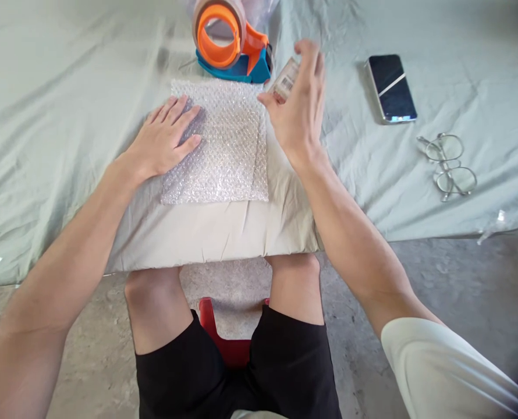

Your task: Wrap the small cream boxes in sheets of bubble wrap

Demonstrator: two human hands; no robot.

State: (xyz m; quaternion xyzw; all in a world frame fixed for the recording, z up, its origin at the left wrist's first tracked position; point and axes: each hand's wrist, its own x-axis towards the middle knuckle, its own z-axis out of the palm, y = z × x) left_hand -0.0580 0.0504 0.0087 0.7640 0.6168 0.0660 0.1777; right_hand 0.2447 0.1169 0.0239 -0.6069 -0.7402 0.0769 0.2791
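Note:
A sheet of bubble wrap [224, 145] lies flat on the pale green cloth [58, 105] in front of me. My left hand [165, 137] rests on the sheet's left side, palm down with fingers stretched out. My right hand [300, 107] hovers over the sheet's upper right corner, fingers pinched on a small clear bottle with a printed label [284, 81], held tilted just above the cloth.
An orange and blue tape dispenser [233, 43] stands right behind the bubble wrap. A dark phone [391, 87] lies to the right, with a pair of glasses [449, 166] nearer the table edge. My knees and a red stool [217, 337] are below the edge.

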